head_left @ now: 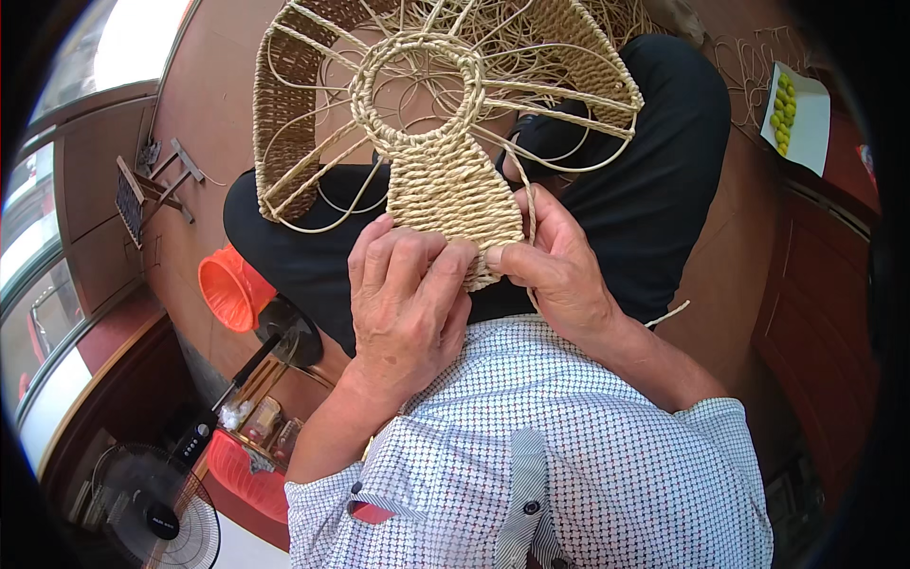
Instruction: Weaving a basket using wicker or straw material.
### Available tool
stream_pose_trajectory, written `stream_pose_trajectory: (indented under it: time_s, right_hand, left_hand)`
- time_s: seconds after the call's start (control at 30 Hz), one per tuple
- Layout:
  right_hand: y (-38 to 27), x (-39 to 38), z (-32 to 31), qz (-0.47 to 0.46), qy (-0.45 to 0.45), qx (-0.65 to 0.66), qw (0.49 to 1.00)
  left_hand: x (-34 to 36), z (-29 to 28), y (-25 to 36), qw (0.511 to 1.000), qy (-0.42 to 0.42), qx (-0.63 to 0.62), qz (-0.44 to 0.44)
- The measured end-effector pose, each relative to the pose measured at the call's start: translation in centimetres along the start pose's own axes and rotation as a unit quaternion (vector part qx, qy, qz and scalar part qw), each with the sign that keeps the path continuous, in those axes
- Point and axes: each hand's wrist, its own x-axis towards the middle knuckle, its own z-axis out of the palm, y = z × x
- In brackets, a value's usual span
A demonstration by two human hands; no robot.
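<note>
A half-woven basket (441,190) of pale twisted cord on a wire frame rests across my lap. Its round centre ring (417,43) has spokes running out to a woven side wall (287,119). My left hand (408,299) bends its fingers over the near end of the filled, woven panel. At the panel's right edge, my right hand (559,270) pinches a strand of cord (531,204) between thumb and fingers. That strand rises beside the panel, and a loose cord end (668,315) sticks out past my right wrist. My left fingertips are partly hidden.
Heaped loose cord (559,52) lies beyond the basket. An orange bin (234,289) and a wooden folding stool (156,190) stand at left, a fan (156,517) at lower left. A white box of green fruit (806,119) sits at right.
</note>
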Motion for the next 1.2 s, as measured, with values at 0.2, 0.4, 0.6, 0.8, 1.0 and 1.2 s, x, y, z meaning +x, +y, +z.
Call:
stream_pose_trajectory:
  time_s: [0.2, 0.4, 0.6, 0.8, 1.0, 1.2]
  right_hand:
    - [-0.2, -0.3, 0.7, -0.01, 0.0, 0.005, 1.0]
    - [0.0, -0.7, 0.7, -0.016, -0.001, 0.032, 0.999]
    - [0.3, -0.3, -0.3, -0.005, -0.01, -0.016, 1.0]
    - [-0.4, -0.3, 0.2, -0.011, -0.013, -0.001, 1.0]
    - [0.2, -0.1, -0.1, -0.025, -0.008, -0.016, 1.0]
    - [0.1, -0.1, -0.3, -0.025, -0.006, -0.044, 0.999]
  left_hand:
    - [-0.3, 0.3, 1.1, 0.993, -0.014, 0.117, -0.024]
    - [0.7, 0.4, 1.2, 0.992, -0.052, 0.108, -0.039]
    - [-0.2, 1.1, -0.5, 0.999, 0.031, 0.034, -0.016]
    - [-0.3, 1.3, -1.2, 0.993, 0.081, -0.07, -0.044]
    - [0.7, 0.7, -0.7, 0.991, 0.077, -0.091, -0.063]
    - [2.1, -0.8, -0.7, 0.996, 0.014, -0.053, -0.071]
